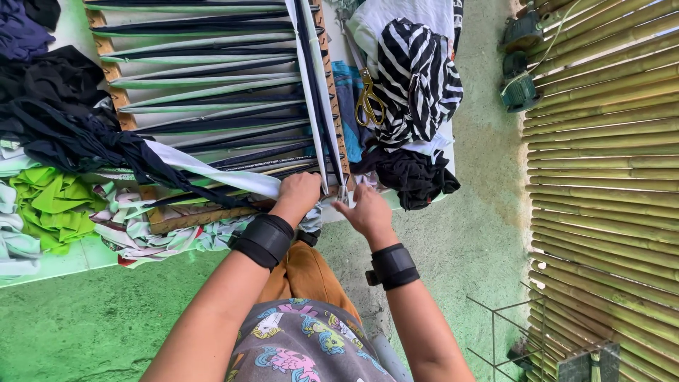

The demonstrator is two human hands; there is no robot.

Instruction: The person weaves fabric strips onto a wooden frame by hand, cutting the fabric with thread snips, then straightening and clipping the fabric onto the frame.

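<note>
A wooden weaving frame (332, 92) lies on a pale table, strung with dark and white fabric strips (212, 92). My left hand (297, 194) is closed on the ends of white and dark strips at the frame's near corner. My right hand (366, 210) sits just right of it, fingers pinching strip ends by the frame's corner pegs. Both wrists wear black bands. A long white and dark strip (315, 85) runs along the frame's right rail.
Gold-handled scissors (368, 99) lie on a zebra-striped cloth (417, 78) right of the frame. Black cloth (414, 177), green scraps (49, 205) and dark fabric (64, 106) pile around. A bamboo wall (608, 177) stands at right; the floor (99, 318) is green.
</note>
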